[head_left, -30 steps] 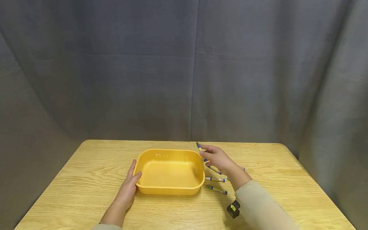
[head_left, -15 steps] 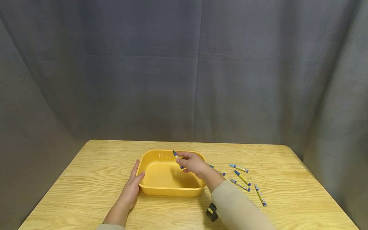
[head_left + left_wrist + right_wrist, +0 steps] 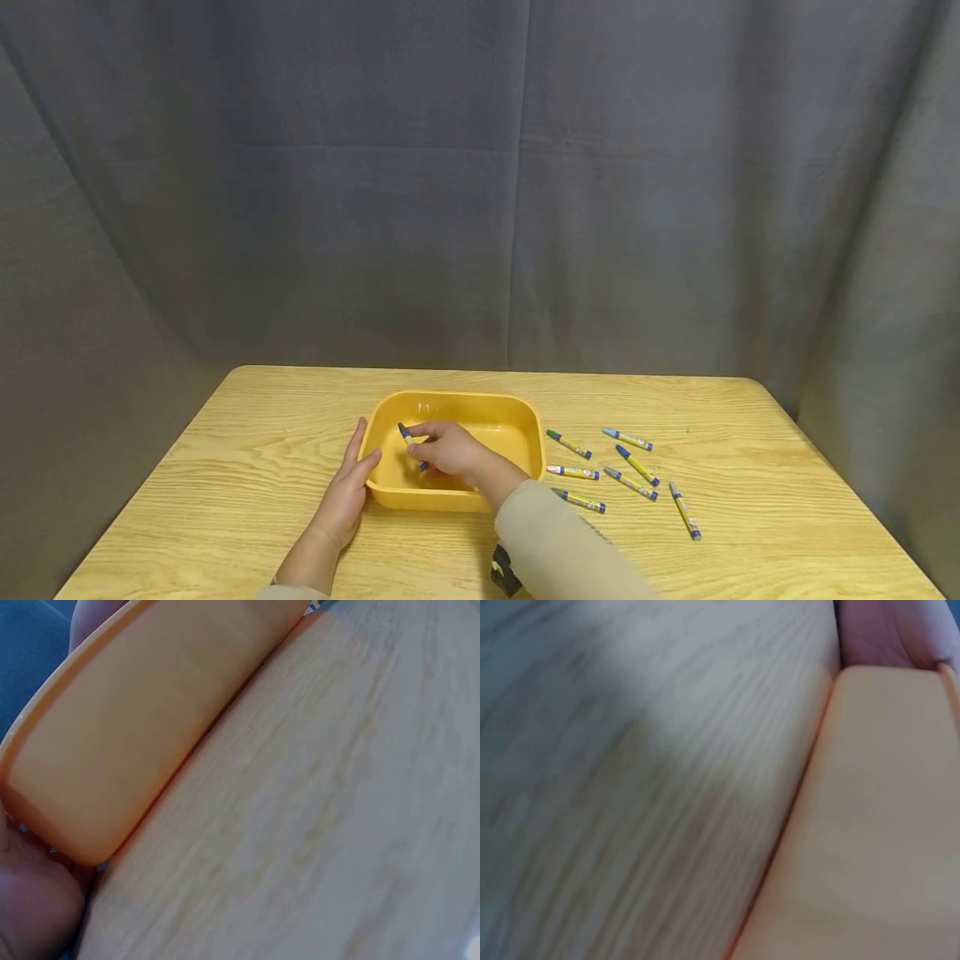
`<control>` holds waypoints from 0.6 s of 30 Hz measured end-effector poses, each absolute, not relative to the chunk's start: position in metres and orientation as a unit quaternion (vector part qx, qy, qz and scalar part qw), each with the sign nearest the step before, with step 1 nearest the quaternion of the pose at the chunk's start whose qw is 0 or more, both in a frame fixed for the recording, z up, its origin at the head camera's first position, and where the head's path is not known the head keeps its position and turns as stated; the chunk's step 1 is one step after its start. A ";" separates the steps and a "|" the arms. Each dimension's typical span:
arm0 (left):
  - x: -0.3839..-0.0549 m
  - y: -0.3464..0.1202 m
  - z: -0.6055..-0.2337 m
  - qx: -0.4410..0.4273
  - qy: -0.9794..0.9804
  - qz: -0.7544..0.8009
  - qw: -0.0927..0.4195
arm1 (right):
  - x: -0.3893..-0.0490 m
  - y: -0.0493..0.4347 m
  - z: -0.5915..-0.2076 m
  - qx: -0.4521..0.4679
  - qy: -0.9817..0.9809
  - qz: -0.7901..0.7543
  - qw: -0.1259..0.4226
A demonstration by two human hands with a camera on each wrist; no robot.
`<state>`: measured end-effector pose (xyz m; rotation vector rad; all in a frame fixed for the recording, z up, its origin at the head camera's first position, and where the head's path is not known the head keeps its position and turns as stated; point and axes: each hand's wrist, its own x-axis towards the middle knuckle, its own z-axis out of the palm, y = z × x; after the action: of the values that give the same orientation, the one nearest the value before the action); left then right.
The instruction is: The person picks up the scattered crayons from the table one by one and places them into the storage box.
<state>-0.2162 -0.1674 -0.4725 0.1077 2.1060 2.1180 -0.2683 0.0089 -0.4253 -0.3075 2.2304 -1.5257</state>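
Observation:
A yellow plastic basin (image 3: 457, 502) stands on the wooden table. My left hand (image 3: 341, 500) holds its left side, thumb over the rim and fingers along the outside wall. Inside the basin, at its left half, my right hand (image 3: 450, 454) pinches a dark green crayon (image 3: 406, 435) between thumb and fingertips. The crayon is tilted, tip towards the far left, with its middle partly covered by the fingers. In the left wrist view the basin's outer wall (image 3: 150, 727) fills the upper left. The right wrist view shows the basin's wall (image 3: 870, 825) but not the crayon.
Several crayons lie right of the basin, among them a green one (image 3: 568, 444), a white one (image 3: 573, 472), a light blue one (image 3: 628, 440) and a grey one (image 3: 685, 511). A black wrist device (image 3: 504, 571) hangs under the right sleeve. A grey curtain (image 3: 480, 183) hangs behind the table.
My right hand has carried the dark green crayon leftward from beside the basin's right rim, over it and down into its left half. My left hand stays on the basin's left side.

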 end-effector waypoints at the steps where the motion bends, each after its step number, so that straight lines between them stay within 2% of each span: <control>1: -0.216 -0.167 -0.472 0.035 0.702 0.707 0.076 | -0.267 0.006 -0.426 -0.111 0.806 -0.543 0.209; 18: -0.216 -0.168 -0.472 0.030 0.701 0.709 0.078 | -0.263 -0.019 -0.433 -0.130 0.880 -0.404 0.212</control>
<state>-0.2159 -0.1676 -0.4715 0.0905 2.0982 2.1219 -0.2629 -0.0186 -0.4326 -0.3619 2.4451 -1.1233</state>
